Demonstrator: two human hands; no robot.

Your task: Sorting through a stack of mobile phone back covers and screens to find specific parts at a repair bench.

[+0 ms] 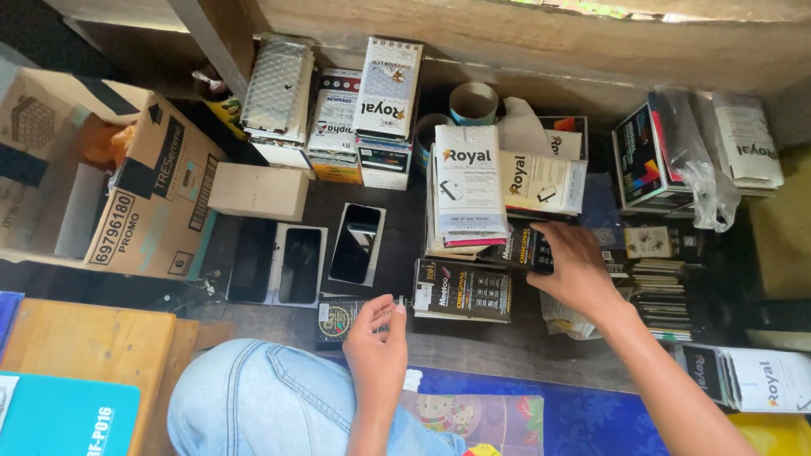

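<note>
Blue jeans (253,397) cover the knee closest to us, low in the view. Just past the knee, the left hand (376,338) pinches the edge of a small dark packet (338,317) lying flat on the dark floor (473,346). Its fingers are curled around that edge. Farther right, the right hand (574,266) reaches out and grips a black packet (524,249) that lies against the bottom of a stack of white packets (467,190). Between the two hands sits a black and gold box (462,291), close to both but held by neither. To the left of it, three dark phone screens (300,262) lie side by side on white cards. A big cardboard box (144,203) stands at the far left, with a small plain tan box (258,192) just beside it. More white packets (748,139) rest at the far right.
</note>
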